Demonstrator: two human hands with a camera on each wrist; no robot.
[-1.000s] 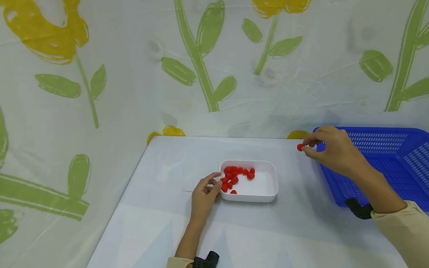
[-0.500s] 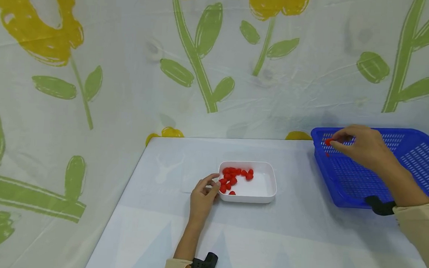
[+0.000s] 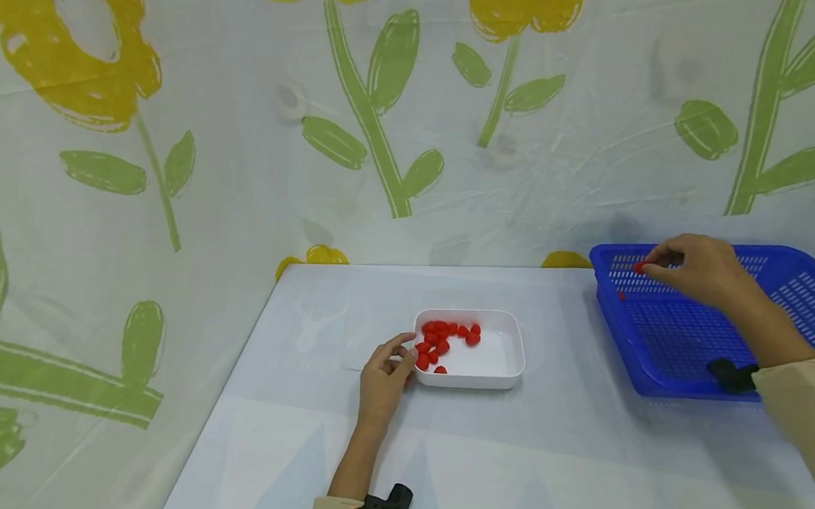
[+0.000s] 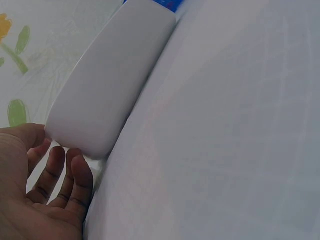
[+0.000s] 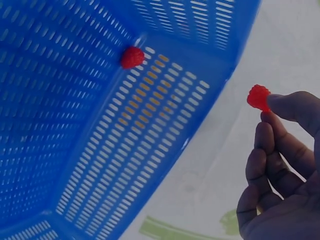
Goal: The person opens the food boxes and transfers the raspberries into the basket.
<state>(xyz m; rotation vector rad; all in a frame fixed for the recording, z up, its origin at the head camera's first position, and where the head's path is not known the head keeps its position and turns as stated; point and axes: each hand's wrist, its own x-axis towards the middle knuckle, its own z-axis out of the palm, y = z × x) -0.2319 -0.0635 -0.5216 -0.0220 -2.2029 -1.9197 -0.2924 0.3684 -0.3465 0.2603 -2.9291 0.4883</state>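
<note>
My right hand [image 3: 704,269] pinches a red raspberry [image 5: 259,97] between thumb and index finger, above the left end of the blue basket [image 3: 641,374]. Another raspberry [image 5: 132,58] lies inside the basket, near a corner of its floor. My left hand [image 3: 382,381] holds the left end of a white tray [image 3: 499,353]; the left wrist view has the thumb at the rim and curled fingers against the end wall. Several raspberries [image 3: 442,345] lie in the tray, mostly toward its left side.
The tray and basket stand on a white-covered table [image 3: 507,463], with a gap between them. Behind rises a fabric backdrop [image 3: 581,172] printed with flowers. The basket's slotted walls are higher than the tray's.
My right hand has moved right with its raspberry, from beside the basket's left rim to above the inside. The left hand stays at the tray.
</note>
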